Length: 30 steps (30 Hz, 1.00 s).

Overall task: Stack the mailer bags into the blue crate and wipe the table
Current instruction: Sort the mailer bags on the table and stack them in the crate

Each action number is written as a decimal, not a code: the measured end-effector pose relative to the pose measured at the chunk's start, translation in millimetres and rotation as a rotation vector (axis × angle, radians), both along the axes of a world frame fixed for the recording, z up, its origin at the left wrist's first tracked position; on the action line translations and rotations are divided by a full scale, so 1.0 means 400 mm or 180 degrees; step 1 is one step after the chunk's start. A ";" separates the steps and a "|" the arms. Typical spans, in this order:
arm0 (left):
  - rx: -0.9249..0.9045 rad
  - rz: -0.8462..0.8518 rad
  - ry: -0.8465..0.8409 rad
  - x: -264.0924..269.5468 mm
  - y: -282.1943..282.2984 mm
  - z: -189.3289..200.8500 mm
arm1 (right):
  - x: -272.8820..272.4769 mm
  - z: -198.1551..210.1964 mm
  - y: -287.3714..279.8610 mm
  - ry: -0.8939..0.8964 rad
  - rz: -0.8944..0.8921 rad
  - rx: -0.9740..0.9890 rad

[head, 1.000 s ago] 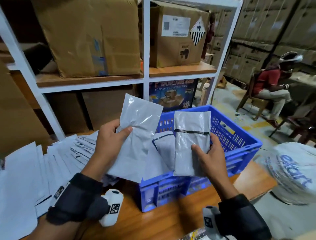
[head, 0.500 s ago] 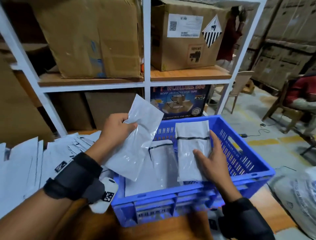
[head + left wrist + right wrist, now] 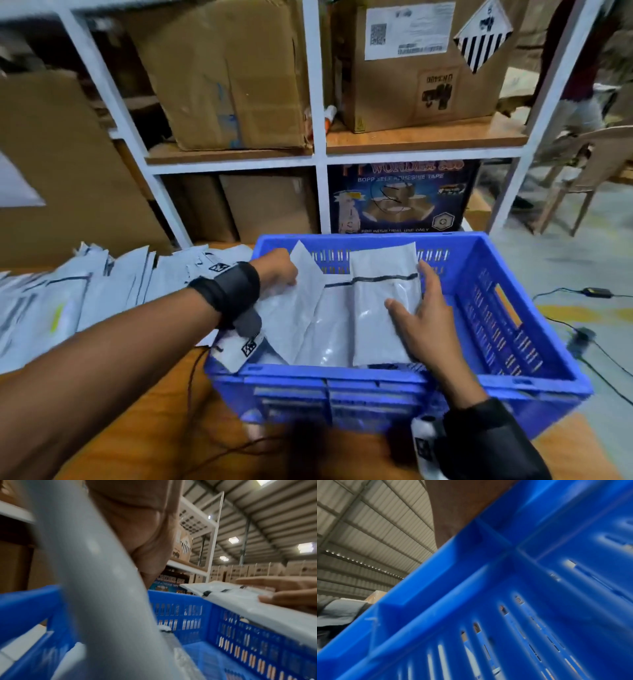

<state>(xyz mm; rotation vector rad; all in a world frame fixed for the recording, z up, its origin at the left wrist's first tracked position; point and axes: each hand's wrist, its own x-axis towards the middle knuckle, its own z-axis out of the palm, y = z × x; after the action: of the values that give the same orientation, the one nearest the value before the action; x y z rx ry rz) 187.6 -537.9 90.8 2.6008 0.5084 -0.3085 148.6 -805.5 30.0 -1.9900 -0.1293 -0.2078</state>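
Note:
The blue crate (image 3: 513,329) stands on the wooden table (image 3: 147,425). My left hand (image 3: 284,274) grips a plain grey mailer bag (image 3: 301,308) by its upper edge, low over the crate's left side. That bag (image 3: 96,588) fills the left wrist view, beside the crate (image 3: 180,601). My right hand (image 3: 411,294) pinches a second mailer bag with a black strip (image 3: 380,294), thumb on top, inside the crate. A third bag (image 3: 329,329) lies between them in the crate. The right wrist view shows only the crate wall (image 3: 505,601).
A spread pile of mailer bags (image 3: 102,287) covers the table to the left. Behind the crate stands a white shelf (image 3: 318,157) holding cardboard boxes (image 3: 222,75) and a tape carton (image 3: 400,198). A dark cable (image 3: 198,370) runs across the table. A chair (image 3: 589,161) stands at right.
Both hands have gone down into the crate with their mailer bags, which were held up above it a second ago. The head view has tilted down towards the crate.

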 end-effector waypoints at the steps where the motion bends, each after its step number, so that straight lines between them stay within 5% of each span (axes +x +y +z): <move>1: 0.0293 -0.0100 0.0163 0.002 -0.008 0.006 | 0.002 -0.001 -0.003 0.0019 0.0006 0.0014; 6: 0.1324 -0.0318 0.0785 0.008 -0.033 -0.005 | 0.001 -0.004 0.000 0.0089 0.0190 -0.0063; 10: 0.2450 -0.1052 0.0466 0.011 -0.063 -0.032 | 0.000 -0.004 0.001 0.0081 0.0302 -0.0205; 15: 0.1751 -0.1347 0.1996 0.042 -0.082 -0.094 | 0.007 -0.002 0.004 0.0161 0.0432 -0.0397; 19: 0.1753 -0.1435 0.2648 0.077 -0.074 -0.175 | 0.012 0.003 0.007 0.0259 0.0540 -0.0524; 30: 0.2110 -0.1515 0.2474 0.019 -0.094 -0.116 | 0.003 0.011 0.001 0.0302 0.0495 -0.0575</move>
<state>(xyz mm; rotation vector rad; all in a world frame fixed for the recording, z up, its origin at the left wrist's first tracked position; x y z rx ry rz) 195.2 -575.6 44.6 3.1485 0.2325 -1.5787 149.9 -805.2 34.3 -2.1540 -0.2481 -0.0010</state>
